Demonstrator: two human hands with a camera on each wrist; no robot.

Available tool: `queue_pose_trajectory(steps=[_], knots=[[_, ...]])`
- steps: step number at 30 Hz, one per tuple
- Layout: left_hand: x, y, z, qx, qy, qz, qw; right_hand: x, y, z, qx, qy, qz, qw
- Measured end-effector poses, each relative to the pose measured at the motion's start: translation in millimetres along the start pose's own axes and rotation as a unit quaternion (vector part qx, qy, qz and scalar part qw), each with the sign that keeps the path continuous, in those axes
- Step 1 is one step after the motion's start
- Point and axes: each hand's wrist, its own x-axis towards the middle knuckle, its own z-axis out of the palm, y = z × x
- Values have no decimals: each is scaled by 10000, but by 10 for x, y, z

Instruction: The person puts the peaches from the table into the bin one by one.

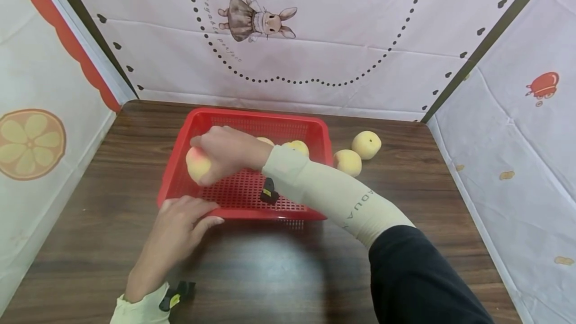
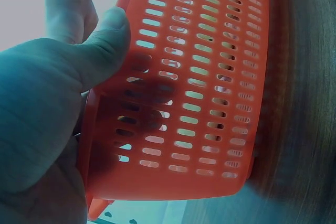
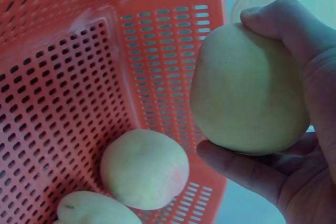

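Observation:
A yellow peach with a pink blush (image 1: pixel 197 165) is in my right hand (image 1: pixel 229 150), above the left part of a red perforated plastic basket (image 1: pixel 270 213). Thumb and fingers grip it from opposite sides in the right wrist view, and the basket floor lies below. My left hand (image 1: pixel 179 229) holds the basket's front left corner; its thumb (image 2: pixel 107 38) presses the outer side while the other fingers reach over the rim. Inside the basket, one peach (image 3: pixel 144 169) and part of another peach (image 3: pixel 94 208) show; my right forearm partly covers them in the head view.
Two more peaches, one nearer (image 1: pixel 348 163) and one farther back (image 1: pixel 366 144), sit on the brown wooden table (image 1: pixel 427 204) just right of the basket. Printed white cloth walls (image 1: pixel 342 19) enclose the table at the back and both sides.

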Motion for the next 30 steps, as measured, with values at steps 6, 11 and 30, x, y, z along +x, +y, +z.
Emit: queue_pose_trajectory(steps=[6, 11, 30], knots=[[-7, -18, 17, 17, 203, 150, 9997, 29, 9, 87, -36, -153, 14, 9999], [-3, -23, 27, -8, 211, 110, 9997, 66, 27, 161, -89, -133, -36, 9999], [-1, -21, 15, -19, 155, 37, 9999, 153, 45, 350, -400, -500, -2, 9979]])
